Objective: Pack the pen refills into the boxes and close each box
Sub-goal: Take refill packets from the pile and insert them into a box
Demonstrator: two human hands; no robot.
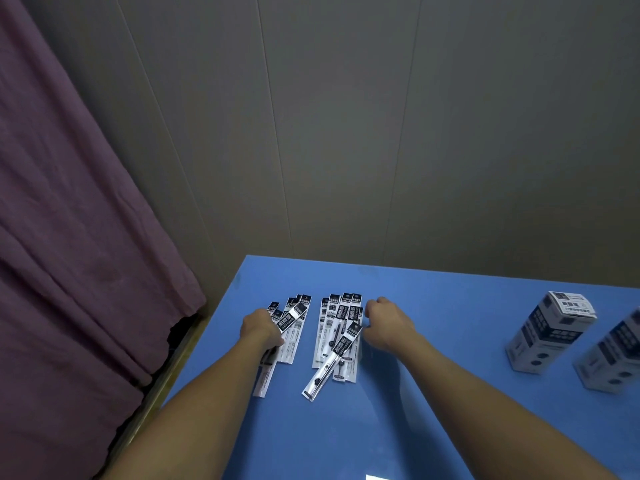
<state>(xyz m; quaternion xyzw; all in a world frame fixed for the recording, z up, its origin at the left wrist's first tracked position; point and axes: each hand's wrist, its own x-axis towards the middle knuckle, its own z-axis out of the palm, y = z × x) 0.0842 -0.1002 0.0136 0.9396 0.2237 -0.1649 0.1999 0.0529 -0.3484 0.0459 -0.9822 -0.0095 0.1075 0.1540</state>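
Handling refills, head view: gathering stage, no packet yet in a box.
Left hand: curled over the near-left edge of the left bundle; fingers closed on several packets; exact finger placement hidden by the hand's back.
Right hand: loosely fisted just beside the right bundle; contact with the packets' right edge likely; grip on any packet not discernible.
Loose packet: lying tilted across the right bundle, lower end off the stack, resting on the table.
Refill location: both bundles flat on the blue table, close together, between the two hands.
Boxes: first box and second box lying well apart from the refills, at the table's right side; second box cut off by the frame edge; flap state not readable.
Weight, judged: very light; no load concern.
Stiffness, judged: long thin sleeves, flexible across the length, prone to bending if lifted by one end.
Surface, judged: glossy film, slippery; stacked packets apt to fan out or slide.
Hold point, judged: mid-length, pinched across the width, ends squared together first.
Risk, judged: splayed ends catching on a box mouth; creased sleeves from squeezing hard.
Surroundings: grey wall behind; purple curtain at left.
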